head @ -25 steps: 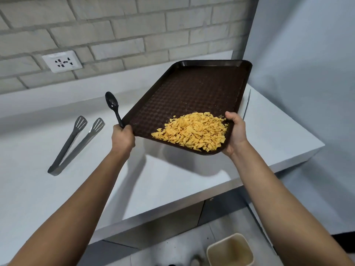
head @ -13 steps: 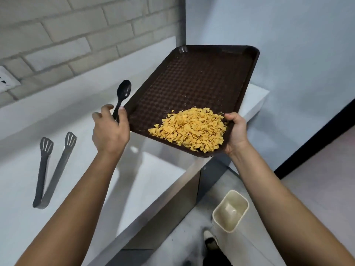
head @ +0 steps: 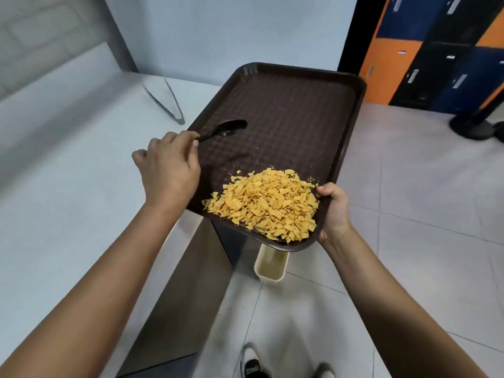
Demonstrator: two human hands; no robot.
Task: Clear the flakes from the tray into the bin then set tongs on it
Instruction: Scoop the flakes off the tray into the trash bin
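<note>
left hand (head: 167,173) grips one spoon (head: 223,130); right hand (head: 333,211) grips one tray (head: 286,118), one flake pile (head: 264,204)

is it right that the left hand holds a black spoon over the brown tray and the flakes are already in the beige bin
Not quite. The head view shows the yellow flakes piled on the brown plastic tray, above the beige bin. The left hand does hold the black spoon over it.
</note>
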